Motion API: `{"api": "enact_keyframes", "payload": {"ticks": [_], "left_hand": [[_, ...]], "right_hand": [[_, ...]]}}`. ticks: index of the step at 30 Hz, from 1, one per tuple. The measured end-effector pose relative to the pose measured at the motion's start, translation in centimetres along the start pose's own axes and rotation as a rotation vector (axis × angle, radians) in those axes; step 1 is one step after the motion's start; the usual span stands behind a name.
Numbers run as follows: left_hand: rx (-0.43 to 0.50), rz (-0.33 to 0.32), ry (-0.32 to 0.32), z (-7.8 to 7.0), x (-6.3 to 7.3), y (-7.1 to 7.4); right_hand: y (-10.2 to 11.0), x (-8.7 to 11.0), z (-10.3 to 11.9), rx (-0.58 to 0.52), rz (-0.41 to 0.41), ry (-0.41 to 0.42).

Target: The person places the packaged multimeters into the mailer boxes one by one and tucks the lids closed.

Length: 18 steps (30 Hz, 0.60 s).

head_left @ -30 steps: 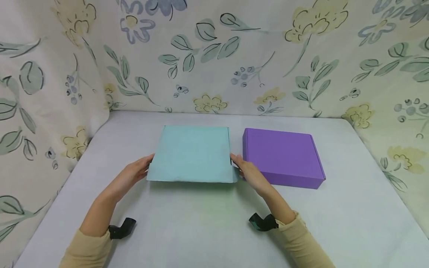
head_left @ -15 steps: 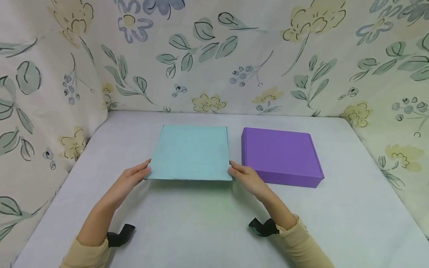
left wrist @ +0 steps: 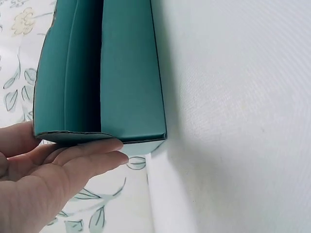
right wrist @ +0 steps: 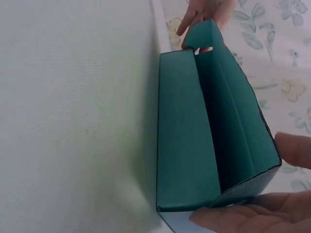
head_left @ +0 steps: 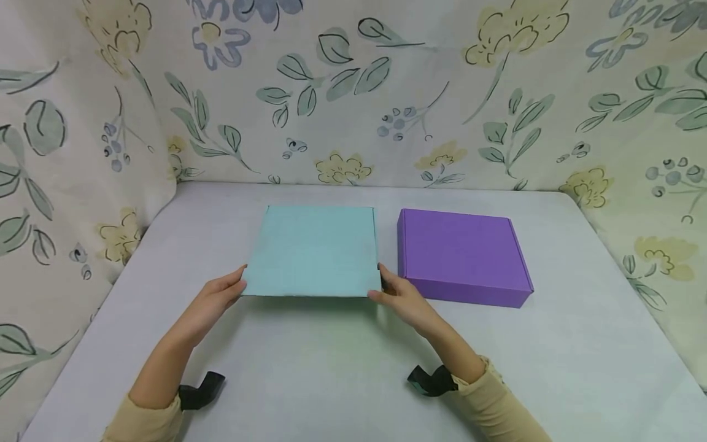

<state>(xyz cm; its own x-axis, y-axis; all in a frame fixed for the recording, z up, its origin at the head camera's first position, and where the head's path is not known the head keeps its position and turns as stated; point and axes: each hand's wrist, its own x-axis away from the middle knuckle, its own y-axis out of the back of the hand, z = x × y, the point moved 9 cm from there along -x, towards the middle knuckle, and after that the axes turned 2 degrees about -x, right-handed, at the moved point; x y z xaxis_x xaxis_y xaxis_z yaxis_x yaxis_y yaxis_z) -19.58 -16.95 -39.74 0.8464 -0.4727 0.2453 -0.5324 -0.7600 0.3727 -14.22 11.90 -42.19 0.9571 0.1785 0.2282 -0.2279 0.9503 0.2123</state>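
Note:
A light blue cardboard box (head_left: 315, 252) lies on the white table. Its front side looks dark teal in both wrist views. A dark gap separates the front wall (left wrist: 131, 73) from the raised lid edge (left wrist: 51, 87). My left hand (head_left: 218, 294) holds the lid at its front left corner, thumb near the top edge and fingers along the side. At the front right corner my right hand (head_left: 405, 304) grips the lid, its thumb on the front edge and fingers along the side wall. The box's inside is too dark to make out.
Close to the right of the blue box lies a closed purple box (head_left: 461, 252), just beyond my right hand. A floral curtain (head_left: 342, 92) hangs behind and beside the white table (head_left: 331, 368).
The side flap that stuck out at the lid's right front corner no longer shows. My left hand shifted slightly down the side; my right thumb moved onto the lid's front corner.

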Motion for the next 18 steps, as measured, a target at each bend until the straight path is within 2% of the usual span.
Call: {"api": "enact_keyframes", "payload": {"ticks": [10, 18], "left_hand": [[-0.051, -0.023, -0.032, -0.1, 0.04, 0.12], [-0.128, -0.03, -0.021, 0.25, -0.17, -0.12]], "right_hand": [[-0.25, 0.04, 0.02, -0.061, -0.007, -0.003], [-0.39, 0.06, 0.06, -0.094, -0.038, -0.021]]}}
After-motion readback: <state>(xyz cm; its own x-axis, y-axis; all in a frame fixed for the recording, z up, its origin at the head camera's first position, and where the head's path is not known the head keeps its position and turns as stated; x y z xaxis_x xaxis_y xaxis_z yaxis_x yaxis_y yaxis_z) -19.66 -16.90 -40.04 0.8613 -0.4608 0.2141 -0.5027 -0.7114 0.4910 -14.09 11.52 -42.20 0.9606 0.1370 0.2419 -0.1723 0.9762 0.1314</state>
